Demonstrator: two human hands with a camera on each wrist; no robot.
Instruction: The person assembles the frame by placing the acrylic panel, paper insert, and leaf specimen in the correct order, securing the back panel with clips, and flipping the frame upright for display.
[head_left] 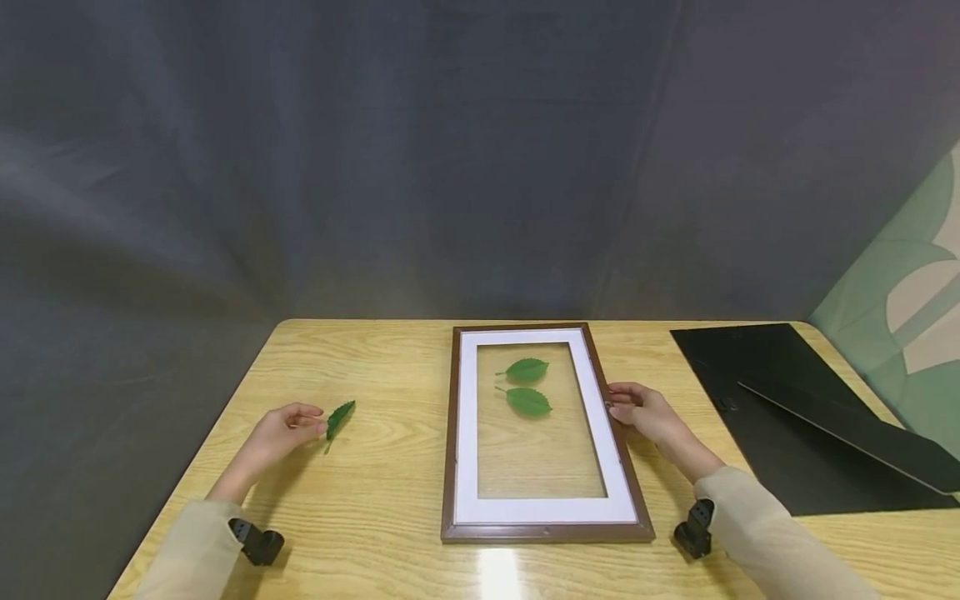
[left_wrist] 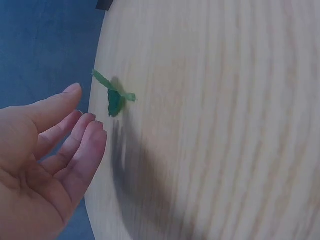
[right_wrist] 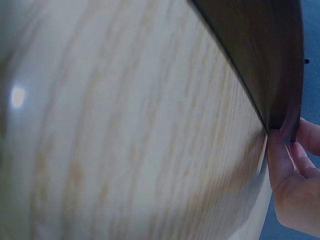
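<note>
My left hand (head_left: 281, 432) is beside a single green leaf (head_left: 340, 419) on the left of the table. In the left wrist view this hand (left_wrist: 55, 150) has thumb and fingers apart, with a gap between them and the leaf (left_wrist: 115, 102). A brown picture frame (head_left: 547, 533) with a white mat (head_left: 468, 417) lies in the middle. Inside its window lie two green serrated leaves, an upper leaf (head_left: 527, 370) and a lower leaf (head_left: 528, 401). My right hand (head_left: 648, 412) holds the frame's right edge; the right wrist view shows thumb and fingers against the frame (right_wrist: 265, 55).
On the right lies a black backing board (head_left: 738, 358), with a flap-like stand (head_left: 847, 425) raised from it. The wooden table (head_left: 375, 358) ends at a dark curtain (head_left: 480, 167) behind. Black wrist cameras sit by both cuffs.
</note>
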